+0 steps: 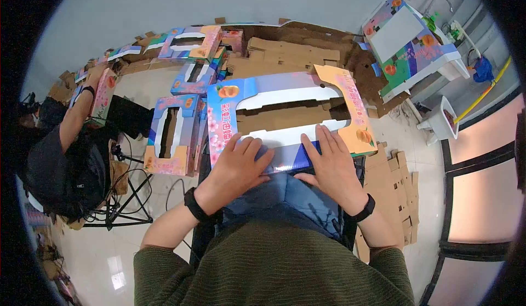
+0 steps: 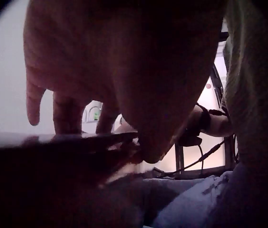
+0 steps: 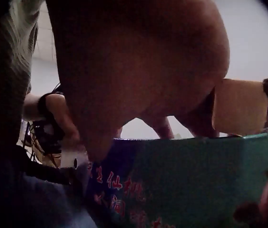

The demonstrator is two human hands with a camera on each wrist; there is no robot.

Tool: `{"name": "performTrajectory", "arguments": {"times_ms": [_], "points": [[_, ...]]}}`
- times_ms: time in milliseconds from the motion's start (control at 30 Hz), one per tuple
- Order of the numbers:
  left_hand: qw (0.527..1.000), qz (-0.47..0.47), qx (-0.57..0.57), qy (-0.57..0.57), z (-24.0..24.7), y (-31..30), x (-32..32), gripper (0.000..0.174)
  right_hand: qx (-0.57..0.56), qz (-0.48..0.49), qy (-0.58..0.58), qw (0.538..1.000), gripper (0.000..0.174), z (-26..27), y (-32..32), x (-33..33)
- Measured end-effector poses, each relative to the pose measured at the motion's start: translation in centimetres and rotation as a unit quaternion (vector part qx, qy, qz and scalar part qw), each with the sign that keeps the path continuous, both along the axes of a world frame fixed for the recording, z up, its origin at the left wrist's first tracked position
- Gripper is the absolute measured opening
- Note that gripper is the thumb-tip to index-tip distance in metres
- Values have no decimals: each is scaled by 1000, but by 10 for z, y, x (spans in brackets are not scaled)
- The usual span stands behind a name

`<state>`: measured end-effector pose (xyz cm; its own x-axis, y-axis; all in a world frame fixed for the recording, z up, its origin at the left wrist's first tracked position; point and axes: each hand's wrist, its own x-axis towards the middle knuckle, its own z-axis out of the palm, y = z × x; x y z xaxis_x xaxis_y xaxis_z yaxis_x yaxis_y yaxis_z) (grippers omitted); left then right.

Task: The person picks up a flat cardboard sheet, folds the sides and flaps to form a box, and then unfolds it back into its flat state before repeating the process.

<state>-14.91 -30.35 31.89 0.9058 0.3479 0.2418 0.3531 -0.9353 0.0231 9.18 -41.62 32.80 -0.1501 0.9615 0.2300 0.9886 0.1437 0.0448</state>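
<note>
Printed carton [image 1: 285,81], left hand [image 1: 235,166] pressed flat, right hand [image 1: 331,163] beside

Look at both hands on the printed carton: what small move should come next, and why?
Probably slide both palms outward along the near flap to firm its crease. The left hand and right hand lie flat, fingers straight, side by side on that flap above the lap, while the rest of the printed carton lies spread out beyond them.

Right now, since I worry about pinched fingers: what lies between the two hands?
Head view: between the left hand and the right hand lies only a bare strip of the printed carton flap, which both press flat.
</note>
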Motion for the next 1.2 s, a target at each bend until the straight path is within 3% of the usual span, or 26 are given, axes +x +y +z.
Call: {"name": "performTrajectory", "arguments": {"times_ms": [133, 267, 533, 633, 767, 867, 900, 1000, 1100, 1200], "points": [[993, -58, -95, -32, -6, 16, 3, 72, -22, 18, -8, 1000, 84, 0, 12, 3], [981, -94, -138, -99, -9, 25, -1, 61, -70, 6, -23, 997, 84, 3, 21, 4], [952, -53, -239, -184, 5, 18, -16, 47, -67, 3, -25, 997, 84, -4, 17, 2], [947, -41, -277, -157, 14, 14, -23, 47, -106, 0, 1, 994, 82, 10, 9, -4], [942, -106, -318, -21, 25, 10, -31, 51, -120, 25, 27, 992, 84, 3, -20, -24], [946, -131, -293, -55, 25, 21, -32, 57, -70, 36, 28, 996, 85, -4, -23, -21], [955, -104, -279, 2, 34, 33, -30, 65, -70, 37, 36, 996, 85, -5, -23, -22], [995, -44, -84, -34, 36, 74, -20, 67, -67, 43, 52, 995, 85, -5, -20, -19], [999, 7, 21, -39, 30, 106, 2, 69, -73, 44, 53, 995, 85, -5, -21, -21], [1000, 28, 12, -7, 14, 126, 18, 68, -78, 43, 52, 995, 85, -4, -21, -20]]}}
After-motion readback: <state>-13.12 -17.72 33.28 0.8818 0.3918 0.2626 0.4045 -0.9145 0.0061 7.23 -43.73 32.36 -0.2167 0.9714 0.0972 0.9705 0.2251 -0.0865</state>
